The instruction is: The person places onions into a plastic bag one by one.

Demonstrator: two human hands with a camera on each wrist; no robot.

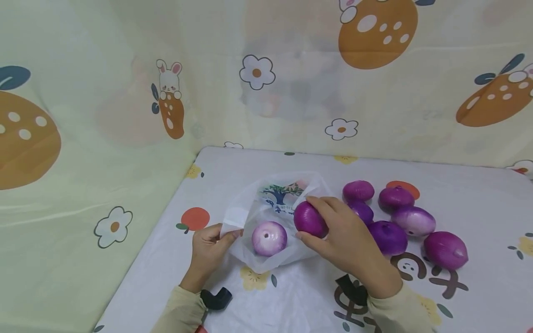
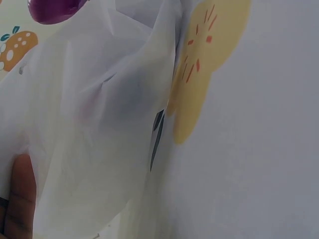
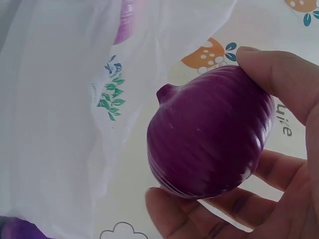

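Note:
A thin white plastic bag (image 1: 245, 203) with a printed tree lies on the table, its mouth facing the person. One pale purple onion (image 1: 269, 238) sits in the bag. My left hand (image 1: 210, 252) pinches the bag's left edge; in the left wrist view one finger (image 2: 22, 194) shows beside the white film. Over the bag's right side, my right hand (image 1: 347, 233) grips a dark purple onion (image 1: 309, 219) between thumb and fingers. The right wrist view shows that onion (image 3: 212, 132) up close, its stem end pointing toward the bag (image 3: 55, 109).
Several more purple onions (image 1: 412, 220) lie grouped on the table to the right of the bag, close to the right forearm. A patterned white cloth (image 1: 300, 296) covers the table. Patterned curtains (image 1: 291, 106) hang behind it and at the left.

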